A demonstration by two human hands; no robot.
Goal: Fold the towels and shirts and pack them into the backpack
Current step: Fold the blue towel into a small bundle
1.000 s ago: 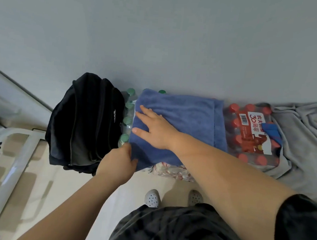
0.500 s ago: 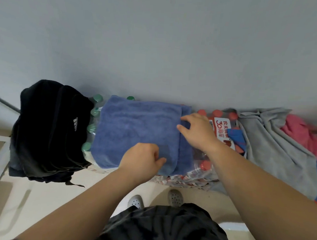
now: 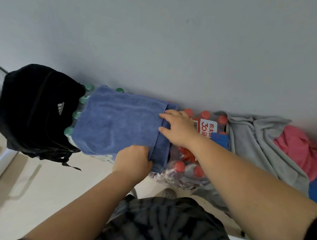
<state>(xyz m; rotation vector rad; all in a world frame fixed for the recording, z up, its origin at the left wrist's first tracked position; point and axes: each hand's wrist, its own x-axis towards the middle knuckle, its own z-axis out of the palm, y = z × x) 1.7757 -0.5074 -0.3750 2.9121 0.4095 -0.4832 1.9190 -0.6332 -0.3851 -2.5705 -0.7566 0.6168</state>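
Blue towel (image 3: pixel 117 123) sits folded at mid-frame on top of the bottle packs. Its long axis runs left to right, dipping a little toward the right, with the open edge facing right. The left hand (image 3: pixel 133 160) is at the lower right corner, fingers curled and gripping the top layer. The right hand (image 3: pixel 179 130) lies on the right edge, fingers stretched out flat. The black backpack (image 3: pixel 36 113) stands just left of the towel, and a grey shirt (image 3: pixel 253 143) lies at the right.

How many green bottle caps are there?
5 green caps: four in a row between the backpack and the blue towel, one past the towel's far edge. More may hide underneath.
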